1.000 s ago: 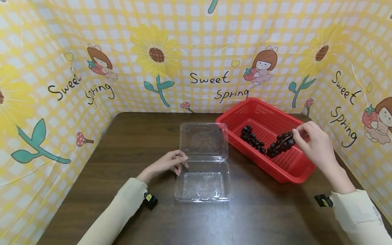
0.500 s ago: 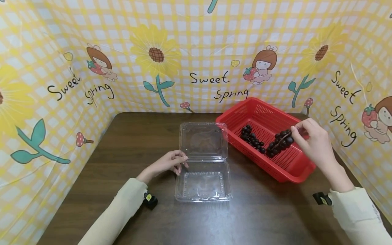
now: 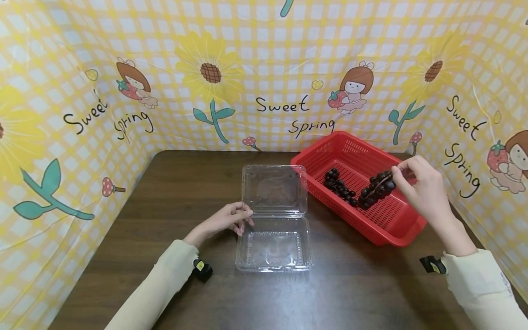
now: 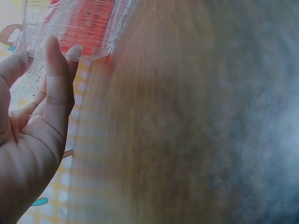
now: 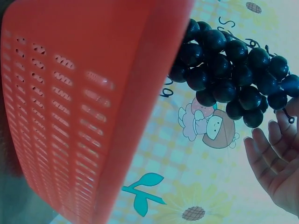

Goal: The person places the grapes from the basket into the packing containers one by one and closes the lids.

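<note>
My right hand pinches the stem end of a bunch of dark grapes, which hangs tilted over the red basket. In the right wrist view the round grapes show above the basket's rim, near the fingertips. A second, smaller bunch of dark grapes lies on the basket floor. At the middle of the table stands a clear plastic clamshell box with its lid folded back. My left hand holds the box's left edge by the hinge, thumb and fingers on either side.
The dark wooden table ends at a yellow checked cloth hung around its back and sides. The basket stands at the back right, close to the box lid. Each wrist wears a black strap.
My right hand has risen slightly and shifted a little left with the held grapes. The left hand and the box have stayed in place.
</note>
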The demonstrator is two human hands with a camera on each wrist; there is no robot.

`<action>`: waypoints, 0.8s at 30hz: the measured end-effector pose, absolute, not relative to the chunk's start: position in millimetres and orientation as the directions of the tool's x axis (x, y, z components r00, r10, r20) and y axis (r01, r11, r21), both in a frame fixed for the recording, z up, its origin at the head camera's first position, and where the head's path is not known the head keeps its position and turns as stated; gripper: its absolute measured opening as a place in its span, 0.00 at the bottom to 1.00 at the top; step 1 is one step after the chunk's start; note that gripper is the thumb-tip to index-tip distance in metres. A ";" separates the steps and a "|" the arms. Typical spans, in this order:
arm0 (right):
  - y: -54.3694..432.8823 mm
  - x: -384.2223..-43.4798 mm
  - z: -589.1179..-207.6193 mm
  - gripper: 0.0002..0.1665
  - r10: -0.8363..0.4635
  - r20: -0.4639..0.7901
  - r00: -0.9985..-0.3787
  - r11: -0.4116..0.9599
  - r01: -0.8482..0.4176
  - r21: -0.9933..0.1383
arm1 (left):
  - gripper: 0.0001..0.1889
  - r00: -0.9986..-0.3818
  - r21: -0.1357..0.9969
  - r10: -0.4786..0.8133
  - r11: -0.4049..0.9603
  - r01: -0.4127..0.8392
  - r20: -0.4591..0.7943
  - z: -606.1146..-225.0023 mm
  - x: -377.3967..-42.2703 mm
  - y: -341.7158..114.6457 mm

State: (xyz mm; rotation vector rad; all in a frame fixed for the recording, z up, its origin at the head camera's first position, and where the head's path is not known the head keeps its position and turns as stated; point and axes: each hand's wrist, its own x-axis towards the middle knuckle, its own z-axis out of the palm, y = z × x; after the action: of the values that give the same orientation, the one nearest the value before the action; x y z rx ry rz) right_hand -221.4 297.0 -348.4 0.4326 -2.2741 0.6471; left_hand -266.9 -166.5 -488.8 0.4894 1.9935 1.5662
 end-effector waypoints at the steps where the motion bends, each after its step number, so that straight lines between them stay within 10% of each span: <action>1: 296.9 -221.5 -348.3 0.04 -0.114 0.721 -0.683 0.817 -0.477 -0.323 | 0.20 -0.781 0.966 0.593 0.252 -0.053 -0.197 -488.6 -266.8 -166.6; 24: 292.4 -221.9 -343.5 0.06 -0.109 0.752 -0.650 0.811 -0.495 -0.311 | 0.19 -0.777 0.969 0.598 0.240 -0.061 -0.198 -487.4 -265.8 -165.6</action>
State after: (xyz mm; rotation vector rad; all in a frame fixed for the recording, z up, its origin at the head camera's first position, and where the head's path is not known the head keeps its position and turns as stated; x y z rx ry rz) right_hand -221.9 292.4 -343.5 0.4423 -2.2267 0.6481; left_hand -265.8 -165.6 -487.4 0.4890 1.9735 1.5784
